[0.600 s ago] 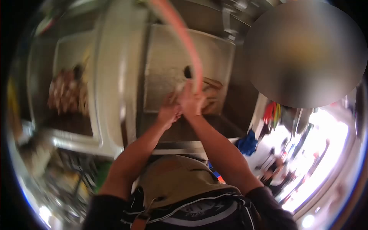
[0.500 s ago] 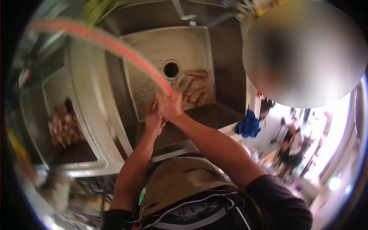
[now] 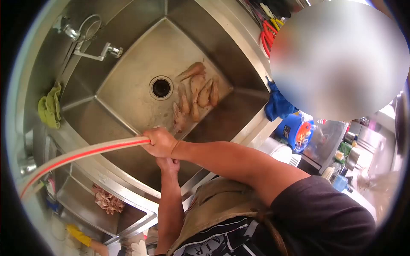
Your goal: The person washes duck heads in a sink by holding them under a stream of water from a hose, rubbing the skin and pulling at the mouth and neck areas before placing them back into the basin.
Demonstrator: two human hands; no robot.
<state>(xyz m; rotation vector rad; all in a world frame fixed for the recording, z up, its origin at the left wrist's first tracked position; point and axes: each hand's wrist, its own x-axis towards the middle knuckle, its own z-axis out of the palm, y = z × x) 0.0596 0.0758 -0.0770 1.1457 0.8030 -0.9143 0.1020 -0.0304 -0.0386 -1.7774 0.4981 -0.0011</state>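
My right hand [image 3: 160, 142] is wrapped round a pale hose [image 3: 92, 149] with a red stripe, which arcs off to the left. Just below it, my left hand [image 3: 168, 164] has its fingers curled in. It is partly covered by the right hand, so what it grips cannot be made out. Both hands are above the near corner of a steel sink [image 3: 128, 77]. Several long, pale brown pieces of raw meat [image 3: 197, 89] lie on the sink floor beside the round drain [image 3: 161, 88]. The hose's end is hidden by my hands.
A faucet [image 3: 100, 54] reaches over the sink's far left wall. A green cloth [image 3: 50, 106] hangs at the left rim, a blue cloth [image 3: 277, 102] at the right. Chopped meat [image 3: 109, 199] sits in a second basin. A person's yellow glove [image 3: 79, 234] shows at lower left.
My view has turned, so the sink appears rotated and the faucet is now at upper left. The hose stays in my right hand and now leads left. The meat pieces show more clearly.
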